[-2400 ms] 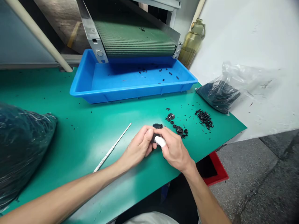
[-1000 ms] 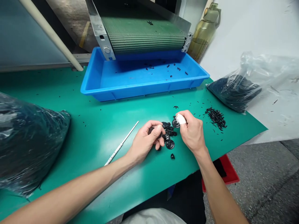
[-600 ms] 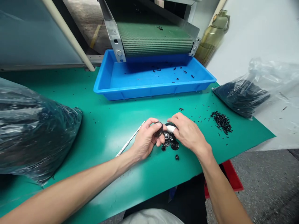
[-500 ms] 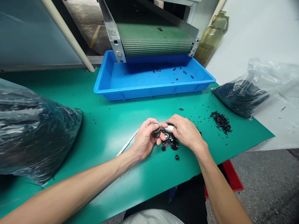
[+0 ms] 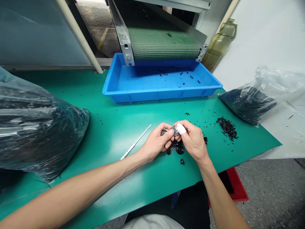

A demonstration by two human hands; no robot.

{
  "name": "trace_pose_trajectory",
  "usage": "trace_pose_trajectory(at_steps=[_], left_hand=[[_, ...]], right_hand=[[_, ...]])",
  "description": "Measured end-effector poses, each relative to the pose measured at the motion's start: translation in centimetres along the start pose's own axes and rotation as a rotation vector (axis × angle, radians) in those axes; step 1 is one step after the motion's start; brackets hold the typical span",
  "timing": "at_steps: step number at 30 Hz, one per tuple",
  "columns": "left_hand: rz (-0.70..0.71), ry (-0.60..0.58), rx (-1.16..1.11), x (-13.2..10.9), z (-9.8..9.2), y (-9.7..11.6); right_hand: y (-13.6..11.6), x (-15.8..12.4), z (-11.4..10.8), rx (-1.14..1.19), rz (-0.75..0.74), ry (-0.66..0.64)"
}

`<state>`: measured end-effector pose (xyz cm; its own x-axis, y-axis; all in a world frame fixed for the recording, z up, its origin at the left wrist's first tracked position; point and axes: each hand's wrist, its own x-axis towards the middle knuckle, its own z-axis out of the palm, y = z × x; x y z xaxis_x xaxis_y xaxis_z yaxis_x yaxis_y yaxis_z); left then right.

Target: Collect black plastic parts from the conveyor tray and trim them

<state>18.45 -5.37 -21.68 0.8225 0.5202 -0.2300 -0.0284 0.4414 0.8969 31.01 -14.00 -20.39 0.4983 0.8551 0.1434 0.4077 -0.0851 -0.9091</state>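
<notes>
The left hand (image 5: 154, 143) and the right hand (image 5: 193, 140) are close together above the green bench (image 5: 107, 133), and their fingers are curled and pinching. Between them they hold a small round black part with a shiny grey face (image 5: 175, 130), but the fingers hide most of it, so I cannot tell its full shape. One finger of the right hand has a white bandage (image 5: 180, 128).

Just below the hands, several round black discs (image 5: 180, 149) lie in a loose group, and one small black piece (image 5: 182, 161) lies apart, nearer the body. To the right there is a heap of thin black pins (image 5: 227, 128), and many single pins are scattered on the bench. A thin metal rod with a pale handle (image 5: 134, 143) lies near the left hand.

The round part seems to be light and a little stiff, perhaps moulded rubber or plastic. Its smooth surface may slip, so I think it is best taken by the outer edge with the fingertips. Behind the hands stand a blue plastic tray (image 5: 162, 97) under a green mesh conveyor belt (image 5: 164, 47), and plastic bags of black parts (image 5: 35, 127) (image 5: 247, 105) lie on both sides.
</notes>
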Motion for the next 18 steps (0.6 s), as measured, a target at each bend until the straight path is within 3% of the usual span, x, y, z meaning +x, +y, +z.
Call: trace_pose_trajectory(at_steps=[4,7,14,18], left_hand=[[0.005,-0.065,-0.008,0.1,-0.5,-0.3],[0.015,-0.137,0.042,0.1,-0.6,-0.3],[0.050,-0.104,0.150,-0.4,0.0,-0.5],[0.075,-0.048,0.066,-0.3,0.1,-0.5]], right_hand=[[-0.1,-0.1,-1.1,0.010,0.002,-0.187],[-0.1,0.1,-1.9,0.013,-0.008,-0.250],[0.4,-0.4,-0.1,-0.076,-0.047,-0.056],[0.8,-2.1,-1.0,-0.241,-0.062,0.063]])
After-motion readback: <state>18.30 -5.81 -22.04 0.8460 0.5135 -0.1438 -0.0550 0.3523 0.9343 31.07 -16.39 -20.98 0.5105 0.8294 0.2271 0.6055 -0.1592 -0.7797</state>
